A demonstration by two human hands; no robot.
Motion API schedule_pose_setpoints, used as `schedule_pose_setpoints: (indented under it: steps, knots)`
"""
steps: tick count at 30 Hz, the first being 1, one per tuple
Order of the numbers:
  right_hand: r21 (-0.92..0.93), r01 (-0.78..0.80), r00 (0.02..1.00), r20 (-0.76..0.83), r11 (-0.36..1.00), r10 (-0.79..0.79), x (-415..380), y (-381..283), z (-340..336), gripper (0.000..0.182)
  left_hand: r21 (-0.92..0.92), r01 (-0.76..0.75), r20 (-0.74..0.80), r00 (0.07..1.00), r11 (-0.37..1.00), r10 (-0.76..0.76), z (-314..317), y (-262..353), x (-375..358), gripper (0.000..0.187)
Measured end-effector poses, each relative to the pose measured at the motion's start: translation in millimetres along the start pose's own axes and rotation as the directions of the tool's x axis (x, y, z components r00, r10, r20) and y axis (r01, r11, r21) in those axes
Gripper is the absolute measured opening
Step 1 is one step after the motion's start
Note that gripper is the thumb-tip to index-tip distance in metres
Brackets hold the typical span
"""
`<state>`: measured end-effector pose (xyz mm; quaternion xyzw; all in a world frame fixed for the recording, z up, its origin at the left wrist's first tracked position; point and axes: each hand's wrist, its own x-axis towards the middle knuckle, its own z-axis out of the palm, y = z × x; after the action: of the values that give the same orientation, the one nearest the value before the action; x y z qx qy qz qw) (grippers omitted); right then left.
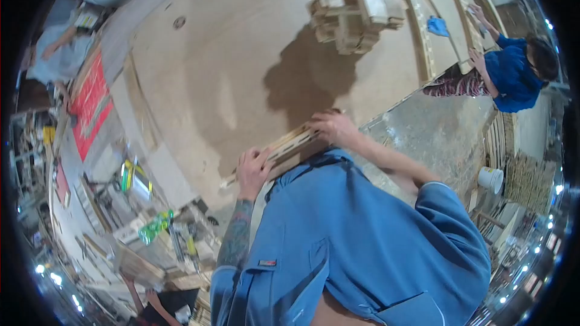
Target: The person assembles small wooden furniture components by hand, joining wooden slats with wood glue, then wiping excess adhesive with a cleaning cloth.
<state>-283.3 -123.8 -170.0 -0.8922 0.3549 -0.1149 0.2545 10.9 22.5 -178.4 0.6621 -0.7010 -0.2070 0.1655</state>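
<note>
At the near edge of the large table lies a slotted wooden strip (294, 147) with a row of dark slots along it. My left hand (252, 172) is closed around its left end. Around the right end my right hand (334, 128) is closed too, its fingers over the top. The strip sits close against my blue shirt, tilted up to the right in view. Just past it my shadow falls on the tabletop (223, 78). Parts of the strip are hidden by my fingers.
A stack of wooden pieces (344, 15) stands at the table's far side. To the right, a person in blue (513, 69) handles a long wooden piece (465, 21); a blue cloth (437, 26) lies nearby. A white bucket (490, 179) and a red board (90, 108) flank the table.
</note>
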Motion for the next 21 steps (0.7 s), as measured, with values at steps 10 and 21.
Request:
schedule_pose_setpoints:
  steps: [10, 21]
  knots:
    - [0.731, -0.332, 0.389, -0.469, 0.596, 0.793, 47.5, 104.0, -221.3, 0.034, -0.824, 0.088, 0.004, 0.989, 0.56, -0.149, -70.7, 217.7, 289.4, 0.03]
    - [0.937, 0.017, 0.673, -0.269, 0.349, 0.689, 62.7, -9.1, -155.5, 0.042, -0.968, 0.003, -0.066, 0.961, 0.251, -0.267, -68.2, 187.1, 232.6, 0.042]
